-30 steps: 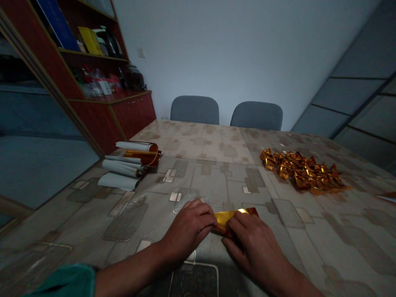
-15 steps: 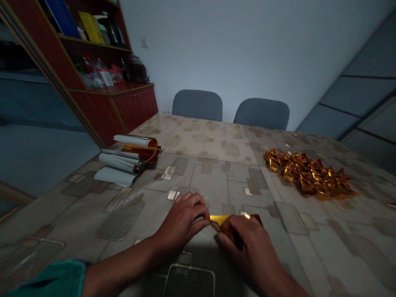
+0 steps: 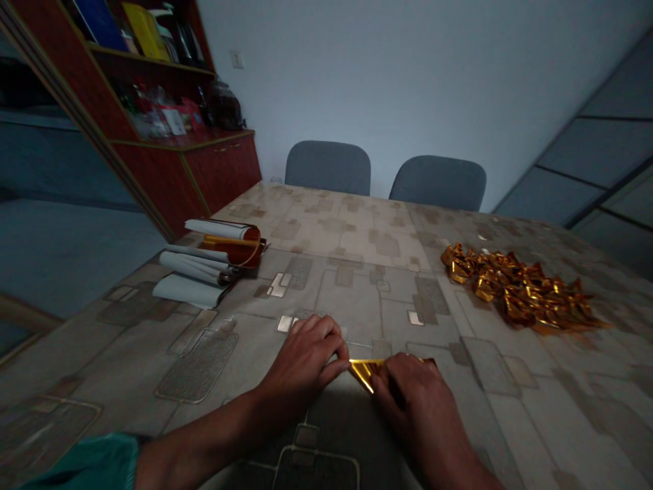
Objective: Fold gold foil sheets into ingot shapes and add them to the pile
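Cabinet of red-brown wood, with shelves holding books, bottles and packets, is placed against a pale wall at the far left. Two grey upholstered chairs are drawn up at the far edge of the tabletop, which is covered in a glossy sheet patterned with beige and grey rectangles.

Pile of crumpled, folded gold foil pieces is heaped on the right of the tabletop, well apart from the hands. Stack of loose white paper sheets and rolls is laid on the left, with a roll of orange-gold foil set just behind it.

Gold foil sheet, dark red along its far edge, is positioned flat on the tabletop near its front edge, between the two hands. Its near side is folded to a point. The right hand is clenched down on the sheet, with its grip pressing the foil against the tabletop. The left hand is held with fingers curled, their tips at the sheet's left corner; whether that corner is pinched cannot be told. Teal sleeve is seen at the left forearm.
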Demonstrator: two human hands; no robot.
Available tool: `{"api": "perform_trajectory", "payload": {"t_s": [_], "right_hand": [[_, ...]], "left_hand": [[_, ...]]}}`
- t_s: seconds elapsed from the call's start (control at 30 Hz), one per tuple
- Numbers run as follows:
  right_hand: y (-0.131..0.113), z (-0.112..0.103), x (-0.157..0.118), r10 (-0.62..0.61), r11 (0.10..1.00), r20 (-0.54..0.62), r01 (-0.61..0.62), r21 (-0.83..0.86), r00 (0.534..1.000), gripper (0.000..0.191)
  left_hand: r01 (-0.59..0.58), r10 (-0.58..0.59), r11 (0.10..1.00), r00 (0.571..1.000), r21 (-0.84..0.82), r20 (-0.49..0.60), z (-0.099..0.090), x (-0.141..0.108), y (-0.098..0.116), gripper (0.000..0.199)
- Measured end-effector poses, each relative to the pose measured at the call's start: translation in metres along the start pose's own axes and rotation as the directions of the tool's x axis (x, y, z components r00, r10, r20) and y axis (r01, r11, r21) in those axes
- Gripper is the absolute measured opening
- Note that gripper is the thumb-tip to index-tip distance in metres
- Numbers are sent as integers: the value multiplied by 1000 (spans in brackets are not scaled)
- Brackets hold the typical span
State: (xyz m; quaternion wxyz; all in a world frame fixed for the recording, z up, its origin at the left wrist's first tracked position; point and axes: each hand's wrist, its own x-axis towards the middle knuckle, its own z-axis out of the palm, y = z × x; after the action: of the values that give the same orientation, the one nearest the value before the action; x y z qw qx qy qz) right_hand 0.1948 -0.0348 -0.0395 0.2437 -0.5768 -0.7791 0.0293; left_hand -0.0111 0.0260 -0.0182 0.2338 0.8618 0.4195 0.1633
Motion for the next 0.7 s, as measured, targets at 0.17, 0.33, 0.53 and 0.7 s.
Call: {"api": "perform_trajectory", "payload": {"t_s": [0.17,0.33,0.53,0.7], "right_hand": [[2,1,0,-29,998,10,30,-54,1000,26],[3,0,1,-30,997,-6,29,-75,1000,27],[4,3,1,-46,992,-19,43,-116,999,27],[4,5,1,-74,987,-28,69,-148,997,26]], "left_hand": [[-17,18,998,1000,68,-21,5,2,0,12],[-57,74,980,994,191,-83,12,1,-2,13],[-60,95,962,988,267,-123,17,0,-4,16],[-101,164,935,973,340,-160,20,0,-6,22]]}}
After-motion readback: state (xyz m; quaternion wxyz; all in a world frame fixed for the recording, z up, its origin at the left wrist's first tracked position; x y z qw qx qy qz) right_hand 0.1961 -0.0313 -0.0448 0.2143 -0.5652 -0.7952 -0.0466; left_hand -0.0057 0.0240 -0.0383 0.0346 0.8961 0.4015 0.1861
